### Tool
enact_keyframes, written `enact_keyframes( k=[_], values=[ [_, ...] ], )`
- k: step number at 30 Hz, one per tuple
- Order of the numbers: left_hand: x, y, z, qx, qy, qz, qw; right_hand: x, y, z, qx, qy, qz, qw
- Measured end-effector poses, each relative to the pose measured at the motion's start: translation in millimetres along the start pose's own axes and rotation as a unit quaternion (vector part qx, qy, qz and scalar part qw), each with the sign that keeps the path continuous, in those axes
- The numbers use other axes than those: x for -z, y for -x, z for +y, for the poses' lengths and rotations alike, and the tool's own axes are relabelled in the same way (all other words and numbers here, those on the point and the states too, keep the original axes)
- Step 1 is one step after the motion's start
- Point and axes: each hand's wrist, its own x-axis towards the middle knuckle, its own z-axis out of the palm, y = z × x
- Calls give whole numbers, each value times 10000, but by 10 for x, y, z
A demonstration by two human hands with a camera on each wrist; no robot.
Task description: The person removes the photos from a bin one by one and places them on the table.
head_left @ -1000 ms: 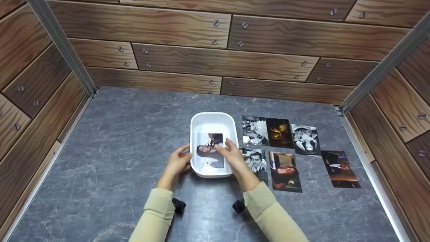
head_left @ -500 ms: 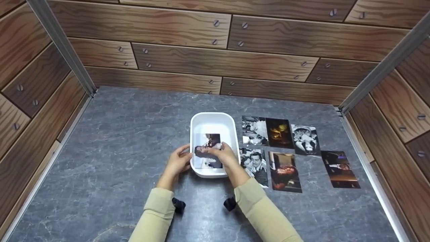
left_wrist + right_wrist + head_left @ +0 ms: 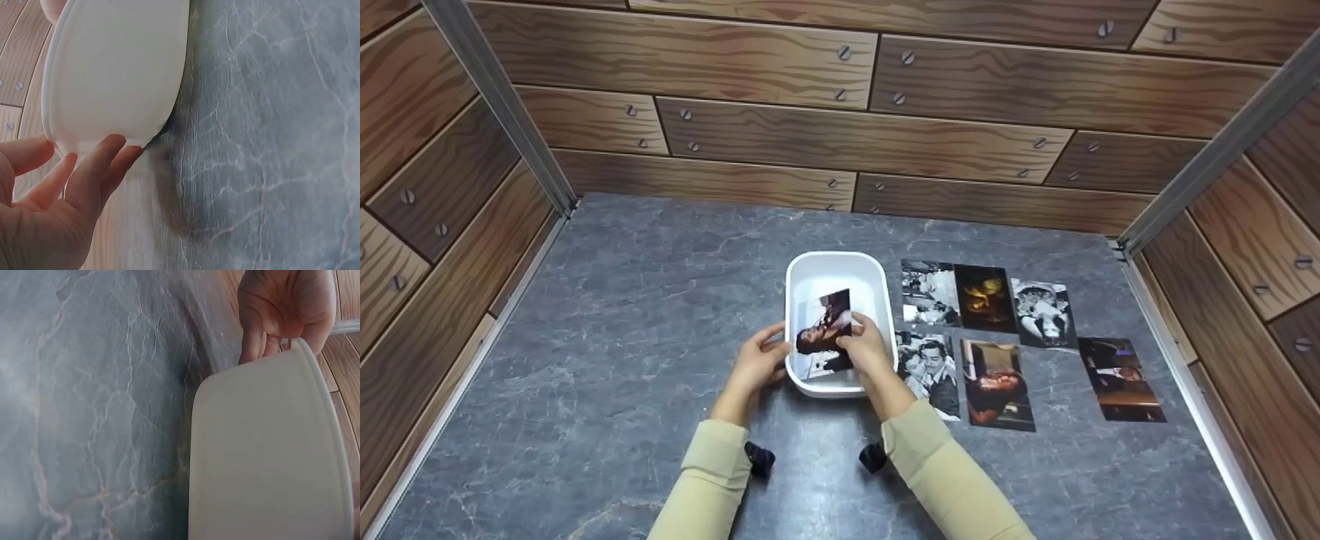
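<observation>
In the head view a white plastic tub (image 3: 836, 271) with rounded corners stands on the dark marbled table. My left hand (image 3: 757, 356) rests against its left side; in the left wrist view the thumb (image 3: 31, 152) lies at the rim and the fingertips (image 3: 115, 140) touch the outer wall. Inside the tub, my right hand (image 3: 871, 352) pinches the right edge of a photo print (image 3: 826, 324) showing a dark-haired person. That print is turned slightly askew over the tub floor. The tub wall hides most of the right hand in the right wrist view.
Right of the tub several photo prints lie face up: a black-and-white couple (image 3: 936, 371), a portrait in red (image 3: 997, 384), a dark golden print (image 3: 984, 296) and others. One print (image 3: 1121, 379) lies apart at far right. Wood-patterned walls (image 3: 735, 127) enclose the table.
My right hand has moved left inside the tub and now pinches the photo print, whose upper part has swung up and tilted. My left hand stays at the tub's side.
</observation>
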Motion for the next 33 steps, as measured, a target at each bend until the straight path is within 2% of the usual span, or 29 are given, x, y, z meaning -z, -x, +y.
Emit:
enact_keyframes(
  k=[3, 6, 8, 9, 12, 13, 15, 16, 19, 25, 30, 33],
  values=[
    [-1, 4, 6, -16, 12, -9, 10000, -11, -255, 326, 392, -177, -307, 9986],
    [-1, 6, 7, 24, -50, 11, 10000, 7, -391, 441, 568, -247, -227, 9978],
    [2, 7, 7, 63, -108, 25, 9999, 92, -259, 218, 473, -302, -91, 9984],
    [4, 7, 7, 79, -129, 30, 9999, 145, -226, 165, 677, -447, 26, 9967],
    [9, 7, 14, 133, -201, 49, 9997, 354, 33, -196, 765, -786, 256, 9936],
    [10, 6, 15, 145, -217, 50, 9996, 429, 150, -361, 599, -872, 349, 9938],
    [12, 4, 19, 186, -244, 61, 9995, 594, 230, -487, 529, -1118, 476, 9912],
    [12, 2, 20, 211, -263, 69, 9994, 681, 288, -576, 347, -1145, 562, 9912],
    [15, -3, 20, 248, -310, 84, 9992, 983, 282, -573, 300, -1420, 852, 9857],
    [25, -2, 11, 288, -251, 77, 9992, 1689, 230, -300, 316, -1488, 1487, 9771],
    [31, -1, 7, 397, -327, 131, 9986, 2308, 282, 0, -96, -1387, 1908, 9717],
    [29, -1, 9, 353, -352, 163, 9986, 2649, 352, 155, -341, -1258, 1895, 9732]
  ],
)
